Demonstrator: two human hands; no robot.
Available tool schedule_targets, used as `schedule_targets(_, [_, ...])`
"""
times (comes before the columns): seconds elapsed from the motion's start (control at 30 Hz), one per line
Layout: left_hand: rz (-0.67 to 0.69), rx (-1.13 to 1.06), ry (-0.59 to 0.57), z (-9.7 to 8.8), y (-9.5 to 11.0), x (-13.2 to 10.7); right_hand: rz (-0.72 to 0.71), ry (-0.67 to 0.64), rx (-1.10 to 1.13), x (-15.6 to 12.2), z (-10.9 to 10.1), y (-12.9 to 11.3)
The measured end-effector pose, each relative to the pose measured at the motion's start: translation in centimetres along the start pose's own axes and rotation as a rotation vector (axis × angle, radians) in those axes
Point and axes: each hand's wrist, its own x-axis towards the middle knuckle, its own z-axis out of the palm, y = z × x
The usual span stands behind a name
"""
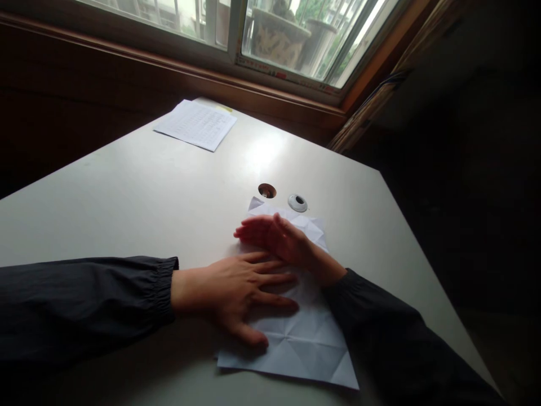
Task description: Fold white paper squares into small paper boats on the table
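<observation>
White creased paper lies on the near right part of the pale table, and much of its middle is hidden under two hands. Its right edge runs under a dark right sleeve, so that edge cannot be followed. Whether the sheet is folded double under the hands cannot be told. The room to the right of the table is too dark to make out, and so is the wall on the left.

The left hand lies flat, palm down, fingers spread and straight, pressing on the paper's near half and gripping nothing. The right hand is open too, fingers straight and together, laid on the paper's far half, tilted slightly onto its edge; it clasps nothing. The two hands are just beside each other.

Just beyond the paper's far edge are a round hole in the table and a pale round cap beside it. A printed sheet lies well apart at the far end, below the window.
</observation>
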Motion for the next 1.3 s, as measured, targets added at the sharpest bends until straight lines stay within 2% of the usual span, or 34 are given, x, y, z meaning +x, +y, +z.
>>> schedule_targets(0.1, [0.003,-0.008,-0.034,-0.3,0.2,0.0,-0.032,0.129,0.005,1.1,-2.3,-0.3])
schedule_targets(0.23, [-0.002,0.002,-0.075,-0.5,0.5,0.1,-0.166,0.244,-0.069,2.5,-5.3,-1.5])
schedule_targets(0.33, [0.001,0.008,-0.068,-0.5,0.7,0.1,-0.221,0.28,-0.137,2.7,-5.5,-1.8])
schedule_targets(0.43, [0.008,0.003,-0.06,-0.5,0.7,0.2,-0.324,0.354,-0.205,0.9,-2.7,-1.9])
schedule_targets(0.53, [0.005,0.005,-0.069,-0.5,0.7,0.2,-0.526,0.479,-0.095,-3.4,2.0,-0.9])
schedule_targets(0.6, [0.012,0.015,-0.08,-0.5,0.8,0.3,-0.519,0.545,-0.026,-6.8,4.7,0.8])
schedule_targets(0.67, [0.02,0.028,-0.096,-0.5,0.9,0.4,-0.449,0.604,-0.015,-10.1,5.8,2.8])
schedule_targets(0.73, [0.018,0.036,-0.117,-0.5,1.0,0.5,-0.437,0.726,-0.013,-12.5,5.0,4.5])
schedule_targets(0.8, [0.003,0.038,-0.142,-0.6,1.3,0.5,-0.478,0.839,-0.02,-14.2,2.7,5.2])
schedule_targets(0.9, [-0.028,0.038,-0.185,-1.0,1.8,0.7,-0.477,0.938,0.032,-15.7,-1.0,4.7])
schedule_targets(1.0, [-0.029,0.057,-0.175,-1.4,2.6,0.8,-0.501,1.001,0.04,-16.6,-3.0,4.0])
schedule_targets(1.07, [-0.022,0.08,-0.106,-1.5,3.1,0.7,-0.485,1.03,0.027,-16.9,-3.1,3.8])
schedule_targets(1.13, [-0.088,0.099,0.052,-1.6,3.4,0.3,-0.465,1.039,0.006,-17.0,-2.8,3.8])
schedule_targets(1.23, [-0.334,0.159,0.381,-1.8,3.0,-0.5,-0.445,1.053,-0.039,-17.3,-2.3,3.8])
schedule_targets(1.3, [-0.52,0.227,0.521,-2.1,2.3,-1.0,-0.425,1.071,-0.051,-17.5,-2.2,3.7])
